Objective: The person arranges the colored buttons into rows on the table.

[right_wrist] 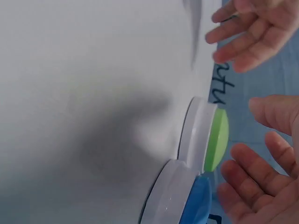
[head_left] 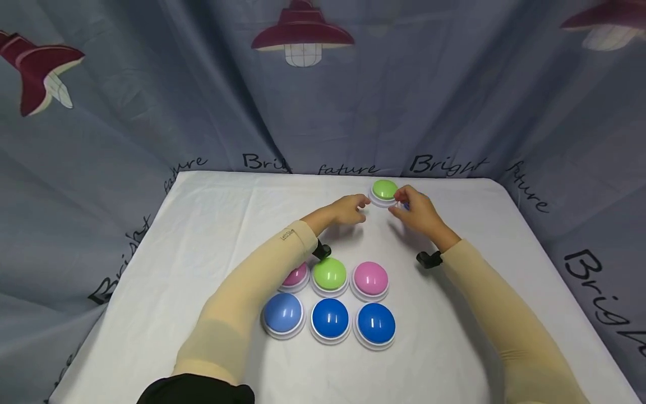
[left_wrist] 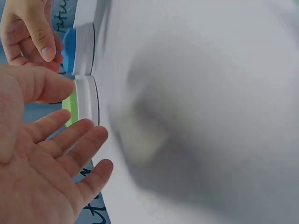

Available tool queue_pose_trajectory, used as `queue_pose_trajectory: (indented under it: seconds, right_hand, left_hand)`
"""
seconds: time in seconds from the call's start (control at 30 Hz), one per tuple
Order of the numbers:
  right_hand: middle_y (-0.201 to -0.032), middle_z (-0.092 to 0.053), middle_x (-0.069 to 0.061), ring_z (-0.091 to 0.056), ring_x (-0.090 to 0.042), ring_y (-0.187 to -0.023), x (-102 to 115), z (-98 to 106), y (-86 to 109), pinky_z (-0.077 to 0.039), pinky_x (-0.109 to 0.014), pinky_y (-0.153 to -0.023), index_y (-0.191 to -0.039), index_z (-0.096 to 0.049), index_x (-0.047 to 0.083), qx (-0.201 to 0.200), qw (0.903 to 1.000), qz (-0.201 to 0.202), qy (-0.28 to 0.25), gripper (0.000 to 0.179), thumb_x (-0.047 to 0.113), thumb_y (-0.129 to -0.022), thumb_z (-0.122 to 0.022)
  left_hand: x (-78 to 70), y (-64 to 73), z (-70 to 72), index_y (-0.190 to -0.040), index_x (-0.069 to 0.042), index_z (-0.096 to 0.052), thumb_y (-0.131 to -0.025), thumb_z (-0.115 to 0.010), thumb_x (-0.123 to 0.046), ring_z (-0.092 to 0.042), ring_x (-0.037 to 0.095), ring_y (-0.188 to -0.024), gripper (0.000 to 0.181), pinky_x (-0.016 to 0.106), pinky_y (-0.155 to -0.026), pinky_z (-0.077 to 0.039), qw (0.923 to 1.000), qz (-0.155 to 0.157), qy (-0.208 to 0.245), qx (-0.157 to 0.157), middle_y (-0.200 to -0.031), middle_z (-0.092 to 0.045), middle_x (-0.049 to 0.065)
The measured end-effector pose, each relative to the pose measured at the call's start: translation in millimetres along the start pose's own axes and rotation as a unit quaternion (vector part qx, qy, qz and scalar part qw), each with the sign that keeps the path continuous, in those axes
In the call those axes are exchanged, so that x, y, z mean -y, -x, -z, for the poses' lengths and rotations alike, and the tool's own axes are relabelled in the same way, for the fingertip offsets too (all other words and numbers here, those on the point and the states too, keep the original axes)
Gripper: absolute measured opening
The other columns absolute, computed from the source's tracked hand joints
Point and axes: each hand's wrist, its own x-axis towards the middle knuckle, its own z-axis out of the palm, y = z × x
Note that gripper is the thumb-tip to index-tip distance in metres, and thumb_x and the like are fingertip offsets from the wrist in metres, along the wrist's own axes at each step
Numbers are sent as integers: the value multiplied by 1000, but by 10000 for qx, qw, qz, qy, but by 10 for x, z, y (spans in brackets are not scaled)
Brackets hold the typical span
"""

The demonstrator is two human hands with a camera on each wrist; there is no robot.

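Note:
Near the table's far edge stands a round push button with a green dome [head_left: 385, 189] and a white base. Touching its base is a blue-domed button [right_wrist: 198, 203], mostly covered by my right hand [head_left: 421, 216] in the head view. That hand hovers beside the pair with relaxed, slightly bent fingers and holds nothing. My left hand [head_left: 348, 210] reaches in from the other side, its fingertips close to the green button's base. Spread, empty fingers [left_wrist: 70, 140] show in the left wrist view.
Closer to me, two rows of buttons sit on the white-covered table [head_left: 454, 359]: a pink one [head_left: 370, 278], a green one [head_left: 330, 274] and a second pink one [head_left: 295, 275] partly under my left sleeve, with three blue ones [head_left: 330, 318] in front. A grey-blue curtain [head_left: 383, 101] hangs behind.

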Motion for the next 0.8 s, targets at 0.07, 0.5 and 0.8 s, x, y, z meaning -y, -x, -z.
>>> queue_pose_trajectory:
  seconds: [0.07,0.5,0.8]
  right_hand:
    - [-120,-59,-22,-55,-38,-115,-9,-14,-79,-43,-51,-99,-118,-52,-2,85,9998,-113,170,39,15,-90,-72]
    - [-141,-43,-27,-42,-42,-130,-137,-77,-402,-34,-55,-106,-139,-35,-3,675,9903,-911,808,77,31,-85,-79]
    - [-145,-43,-26,-42,-42,-131,-264,-66,-548,-34,-55,-108,-145,-30,2,921,9824,-1389,848,84,31,-84,-80]
  left_hand:
    - [5,-62,11,-144,-2,-44,-94,-58,-12,-50,28,-130,53,35,-108,-37,9998,93,127,-150,-141,-52,15]
    - [-102,-283,-69,-152,0,-28,-91,-62,-15,-42,28,-136,71,36,-111,-34,9972,432,519,-317,-147,-45,18]
    - [-108,-365,-86,-150,0,-33,-89,-64,-10,-42,28,-136,69,34,-112,-32,9950,418,752,-516,-147,-46,16]
